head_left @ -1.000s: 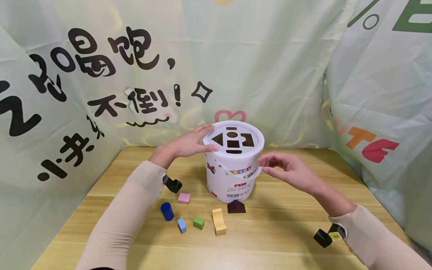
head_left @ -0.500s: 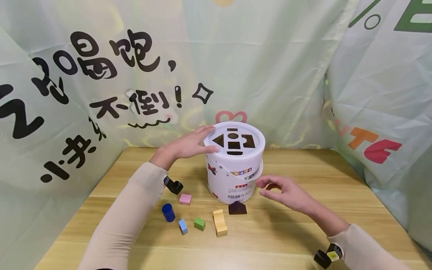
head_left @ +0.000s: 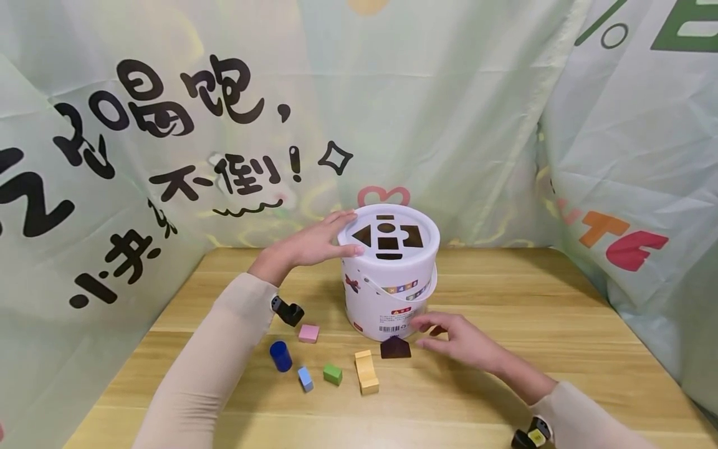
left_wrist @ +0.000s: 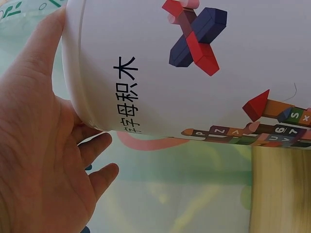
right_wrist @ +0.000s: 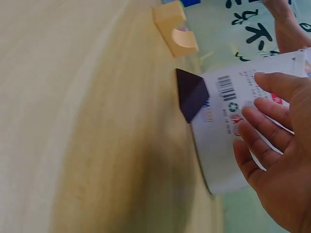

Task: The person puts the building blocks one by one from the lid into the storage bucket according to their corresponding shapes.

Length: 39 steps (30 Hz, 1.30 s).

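A white bucket [head_left: 387, 299] with a lid [head_left: 412, 249] cut with shaped holes stands upright on the wooden table. My left hand [head_left: 314, 242] rests at the left edge of the lid, its thumb at the near rim and its fingers toward the far side. In the left wrist view that hand [left_wrist: 43, 121] has fingers spread and loosely bent by the rim. My right hand [head_left: 462, 342] is low by the bucket's right side, holding nothing, fingers loosely bent. Nearest to it is a dark brown, house-shaped block [head_left: 396, 348], seen in the right wrist view beside the bucket's base [right_wrist: 191, 94].
Left of the dark block lie a yellow block with a curved notch [head_left: 367, 374], a green block [head_left: 333, 374], a light blue block [head_left: 305, 378], a blue cylinder [head_left: 281, 356] and a pink block [head_left: 308, 333]. A white handle [head_left: 429, 291] hangs at the bucket's front. Printed cloth [head_left: 477, 125] surrounds the table.
My right hand has moved down and left, from beside the bucket's handle to near the dark brown block. My left hand has stayed at the lid's edge.
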Each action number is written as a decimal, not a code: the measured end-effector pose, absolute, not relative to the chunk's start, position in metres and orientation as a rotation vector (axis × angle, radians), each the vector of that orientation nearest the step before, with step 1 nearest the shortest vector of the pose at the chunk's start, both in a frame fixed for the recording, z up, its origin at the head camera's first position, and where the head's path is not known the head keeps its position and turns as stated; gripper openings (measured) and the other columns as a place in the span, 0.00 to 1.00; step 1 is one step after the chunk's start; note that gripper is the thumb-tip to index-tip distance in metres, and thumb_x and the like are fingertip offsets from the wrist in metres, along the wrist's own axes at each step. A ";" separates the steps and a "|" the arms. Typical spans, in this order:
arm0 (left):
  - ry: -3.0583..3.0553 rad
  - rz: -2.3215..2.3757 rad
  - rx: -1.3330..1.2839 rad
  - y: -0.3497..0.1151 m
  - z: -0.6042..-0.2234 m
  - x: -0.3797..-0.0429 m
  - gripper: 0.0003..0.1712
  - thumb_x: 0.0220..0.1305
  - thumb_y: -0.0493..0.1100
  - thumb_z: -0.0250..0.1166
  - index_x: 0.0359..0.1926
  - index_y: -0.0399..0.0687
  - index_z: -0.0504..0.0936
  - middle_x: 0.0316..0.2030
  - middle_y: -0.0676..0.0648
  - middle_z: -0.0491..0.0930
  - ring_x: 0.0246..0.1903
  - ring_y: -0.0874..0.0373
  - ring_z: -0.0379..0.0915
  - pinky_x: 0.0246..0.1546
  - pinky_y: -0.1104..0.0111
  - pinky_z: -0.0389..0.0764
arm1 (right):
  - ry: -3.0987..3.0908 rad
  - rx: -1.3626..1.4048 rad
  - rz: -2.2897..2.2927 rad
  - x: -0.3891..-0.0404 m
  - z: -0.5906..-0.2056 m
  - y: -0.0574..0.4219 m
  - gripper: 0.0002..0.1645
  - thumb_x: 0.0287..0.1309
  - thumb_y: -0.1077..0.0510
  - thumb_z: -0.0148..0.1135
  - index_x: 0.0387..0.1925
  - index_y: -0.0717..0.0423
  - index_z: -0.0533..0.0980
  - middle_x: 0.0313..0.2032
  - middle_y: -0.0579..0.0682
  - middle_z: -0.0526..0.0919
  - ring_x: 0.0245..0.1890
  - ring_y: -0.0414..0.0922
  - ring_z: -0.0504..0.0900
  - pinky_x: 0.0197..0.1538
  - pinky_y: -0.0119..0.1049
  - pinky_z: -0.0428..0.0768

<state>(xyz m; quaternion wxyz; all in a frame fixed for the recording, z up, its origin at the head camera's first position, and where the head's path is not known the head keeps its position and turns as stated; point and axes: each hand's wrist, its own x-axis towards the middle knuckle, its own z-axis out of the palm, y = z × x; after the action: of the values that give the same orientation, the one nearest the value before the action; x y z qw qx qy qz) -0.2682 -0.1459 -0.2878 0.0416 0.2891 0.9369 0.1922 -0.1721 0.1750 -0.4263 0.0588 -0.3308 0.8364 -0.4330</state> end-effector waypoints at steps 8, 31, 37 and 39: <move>2.860 0.601 0.906 -0.147 -0.293 -0.268 0.54 0.61 0.75 0.54 0.78 0.54 0.47 0.77 0.48 0.42 0.74 0.48 0.39 0.68 0.48 0.54 | 2.550 -1.038 -1.229 -0.171 -0.441 0.165 0.22 0.62 0.48 0.66 0.52 0.56 0.80 0.50 0.50 0.82 0.47 0.51 0.81 0.48 0.43 0.81; 2.873 0.588 0.927 -0.146 -0.292 -0.268 0.54 0.61 0.74 0.54 0.78 0.53 0.48 0.77 0.48 0.43 0.74 0.49 0.39 0.69 0.49 0.54 | 2.861 -1.181 -0.808 -0.163 -0.453 0.141 0.24 0.57 0.50 0.70 0.54 0.54 0.80 0.46 0.45 0.83 0.41 0.38 0.79 0.47 0.39 0.80; 2.884 0.582 0.924 -0.147 -0.290 -0.269 0.53 0.61 0.74 0.54 0.78 0.53 0.48 0.77 0.49 0.43 0.74 0.50 0.38 0.69 0.50 0.53 | 2.838 -1.217 -0.797 -0.163 -0.454 0.135 0.24 0.57 0.50 0.70 0.54 0.52 0.80 0.41 0.43 0.80 0.34 0.35 0.75 0.39 0.33 0.78; 2.879 0.586 0.923 -0.147 -0.290 -0.269 0.53 0.62 0.73 0.55 0.78 0.53 0.48 0.77 0.49 0.43 0.75 0.50 0.37 0.69 0.49 0.53 | 2.829 -1.223 -0.801 -0.162 -0.454 0.134 0.23 0.57 0.50 0.70 0.53 0.52 0.80 0.40 0.43 0.79 0.32 0.34 0.74 0.37 0.32 0.77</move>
<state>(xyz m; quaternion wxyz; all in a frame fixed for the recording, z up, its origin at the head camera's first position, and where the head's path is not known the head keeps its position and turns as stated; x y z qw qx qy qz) -0.2685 -0.1468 -0.2900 0.0308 0.2995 0.9344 0.1903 -0.1622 0.1335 -0.4539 -0.0212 -0.3840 0.8882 -0.2514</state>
